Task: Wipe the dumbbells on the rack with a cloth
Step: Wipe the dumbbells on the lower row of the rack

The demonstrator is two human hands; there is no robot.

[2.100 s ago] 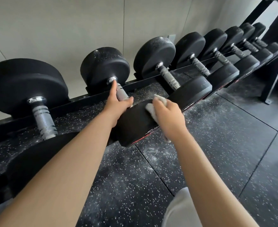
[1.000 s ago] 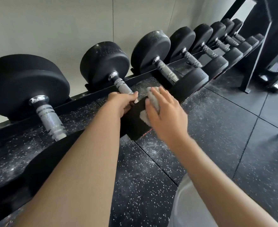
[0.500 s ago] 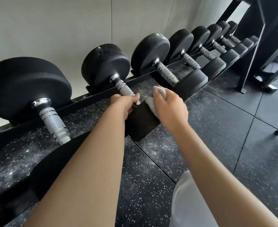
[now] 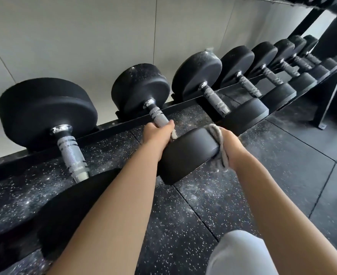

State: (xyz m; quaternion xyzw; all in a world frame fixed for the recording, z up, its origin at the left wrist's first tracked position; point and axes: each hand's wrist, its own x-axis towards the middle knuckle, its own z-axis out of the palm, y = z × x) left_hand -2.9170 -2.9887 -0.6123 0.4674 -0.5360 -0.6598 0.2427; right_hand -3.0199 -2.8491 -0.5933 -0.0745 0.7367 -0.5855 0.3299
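Observation:
A row of black round-headed dumbbells with knurled metal handles rests on a low black rack (image 4: 136, 121). My left hand (image 4: 157, 135) is closed around the handle of the second dumbbell (image 4: 183, 153) from the left, just behind its near head. My right hand (image 4: 231, 147) presses a light grey cloth (image 4: 220, 147) against the right side of that near head. The cloth wraps from the head's top edge down its side. The far head (image 4: 140, 90) of this dumbbell sits against the wall.
A bigger dumbbell (image 4: 48, 112) lies to the left, several smaller ones (image 4: 241, 114) to the right. Black speckled rubber floor (image 4: 203, 205) spreads below. The rack's upright leg (image 4: 330, 100) stands at the right. My pale-clothed knee (image 4: 241, 253) shows at the bottom.
My right hand has slid the cloth from the top of the near head down onto its right side. My left hand keeps its hold on the handle. The view has shifted slightly.

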